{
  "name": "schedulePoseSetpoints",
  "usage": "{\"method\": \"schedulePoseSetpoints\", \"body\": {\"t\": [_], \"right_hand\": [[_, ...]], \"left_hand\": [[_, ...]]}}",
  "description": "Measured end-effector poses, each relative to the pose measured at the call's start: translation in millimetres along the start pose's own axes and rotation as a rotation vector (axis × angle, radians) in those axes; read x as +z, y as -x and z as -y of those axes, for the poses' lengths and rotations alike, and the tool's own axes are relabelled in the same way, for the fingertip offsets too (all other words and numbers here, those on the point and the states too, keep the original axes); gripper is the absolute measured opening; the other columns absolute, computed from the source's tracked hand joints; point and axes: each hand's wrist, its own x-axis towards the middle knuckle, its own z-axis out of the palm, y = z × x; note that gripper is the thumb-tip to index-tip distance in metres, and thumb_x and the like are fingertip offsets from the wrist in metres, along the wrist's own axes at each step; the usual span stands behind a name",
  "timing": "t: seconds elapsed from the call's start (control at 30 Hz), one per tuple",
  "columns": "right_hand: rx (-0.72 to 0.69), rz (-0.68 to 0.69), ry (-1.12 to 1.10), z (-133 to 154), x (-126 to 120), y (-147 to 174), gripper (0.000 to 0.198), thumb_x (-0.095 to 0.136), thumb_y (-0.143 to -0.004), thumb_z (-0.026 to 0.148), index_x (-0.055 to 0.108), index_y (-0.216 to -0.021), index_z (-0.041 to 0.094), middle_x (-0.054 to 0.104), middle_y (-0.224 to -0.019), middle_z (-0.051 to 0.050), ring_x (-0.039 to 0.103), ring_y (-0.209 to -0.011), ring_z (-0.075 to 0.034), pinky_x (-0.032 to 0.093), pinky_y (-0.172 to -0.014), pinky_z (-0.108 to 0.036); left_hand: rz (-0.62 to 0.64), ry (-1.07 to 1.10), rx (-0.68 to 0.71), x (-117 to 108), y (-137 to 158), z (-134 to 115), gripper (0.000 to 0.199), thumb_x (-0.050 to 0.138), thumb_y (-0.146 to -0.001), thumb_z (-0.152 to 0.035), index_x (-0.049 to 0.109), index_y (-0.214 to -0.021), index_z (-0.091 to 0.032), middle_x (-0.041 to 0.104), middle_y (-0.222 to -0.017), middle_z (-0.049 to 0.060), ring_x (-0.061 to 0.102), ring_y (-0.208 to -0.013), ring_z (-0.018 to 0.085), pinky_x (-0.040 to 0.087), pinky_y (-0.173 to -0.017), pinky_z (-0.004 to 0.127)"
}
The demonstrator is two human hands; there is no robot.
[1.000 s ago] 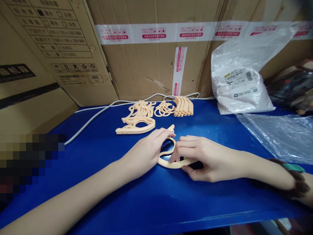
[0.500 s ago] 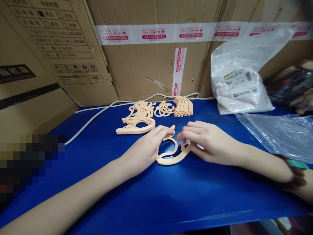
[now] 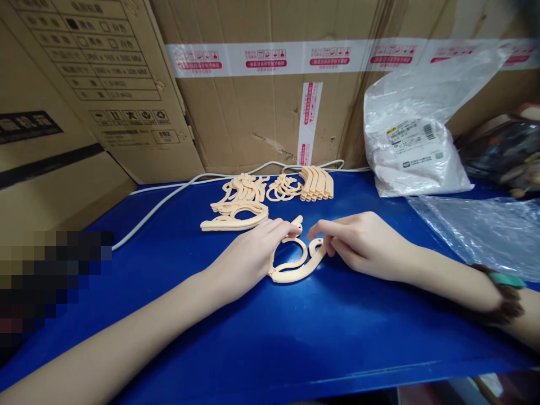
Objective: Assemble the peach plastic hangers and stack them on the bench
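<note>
My left hand (image 3: 264, 247) is closed round the left side of a cream plastic folding hanger (image 3: 291, 275), which lies on the blue table (image 3: 270, 337). Its curved lower arm sweeps right and ends in a small curl. At that curl my right hand (image 3: 360, 244) has its fingers bent in, the fingertips at the arm's end; my index finger reaches over it. The left part of the hanger is hidden beneath my left hand. Just behind that hand lie folded hangers (image 3: 236, 224) of the same cream plastic, stacked together.
Farther back are piles of loose hanger arms (image 3: 244, 188), hooks (image 3: 283, 188) and curved tube-like pieces (image 3: 316, 183). A white cable (image 3: 160, 216) runs along the cardboard boxes (image 3: 261, 112). At the right stand a white plastic bag (image 3: 413, 146) and a flat clear bag (image 3: 476, 230).
My right hand has shifted slightly and its fingers have curled in, so more of the arm's curled end shows. My left hand and the hanger have hardly moved.
</note>
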Motion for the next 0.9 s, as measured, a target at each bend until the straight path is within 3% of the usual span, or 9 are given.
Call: {"method": "schedulePoseSetpoints", "body": {"t": [0.33, 0.5, 0.73, 0.9], "right_hand": [[0.002, 0.012, 0.056, 2, 0, -2, 0.026, 0.038, -0.085, 0.008, 0.061, -0.096, 0.015, 0.063, -0.080, -0.006, 0.058, -0.067, -0.015, 0.035, -0.060, -0.024], [0.076, -0.008, 0.137, 3, 3, -1, 0.026, 0.039, -0.091, 0.015, 0.062, -0.104, 0.015, 0.063, -0.080, -0.007, 0.060, -0.072, -0.019, 0.037, -0.062, -0.027], [0.124, -0.068, 0.237, 2, 3, -3, 0.025, 0.040, -0.092, 0.018, 0.062, -0.101, 0.013, 0.067, -0.083, -0.011, 0.062, -0.080, -0.025, 0.042, -0.067, -0.032], [0.049, -0.110, -0.016, -2, 6, -4, 0.024, 0.039, -0.093, 0.019, 0.059, -0.107, 0.015, 0.069, -0.099, -0.010, 0.063, -0.091, -0.022, 0.047, -0.078, -0.034]], "left_hand": [[-0.002, -0.001, 0.059, -1, 1, 6, 0.026, 0.042, -0.097, -0.014, 0.052, -0.120, -0.022, 0.061, -0.113, 0.004, 0.057, -0.104, 0.017, 0.045, -0.091, 0.031], [-0.009, -0.024, 0.046, -1, 0, 2, 0.032, 0.037, -0.096, -0.008, 0.048, -0.124, -0.021, 0.055, -0.125, 0.004, 0.051, -0.116, 0.015, 0.041, -0.101, 0.031], [0.002, -0.061, 0.062, -2, 2, -5, 0.035, 0.047, -0.093, -0.015, 0.045, -0.128, -0.022, 0.051, -0.132, 0.006, 0.046, -0.126, 0.019, 0.036, -0.109, 0.037], [0.021, -0.042, 0.035, -2, 3, -10, 0.048, 0.058, -0.089, -0.034, 0.042, -0.133, -0.022, 0.048, -0.139, 0.010, 0.040, -0.134, 0.025, 0.034, -0.112, 0.044]]}}
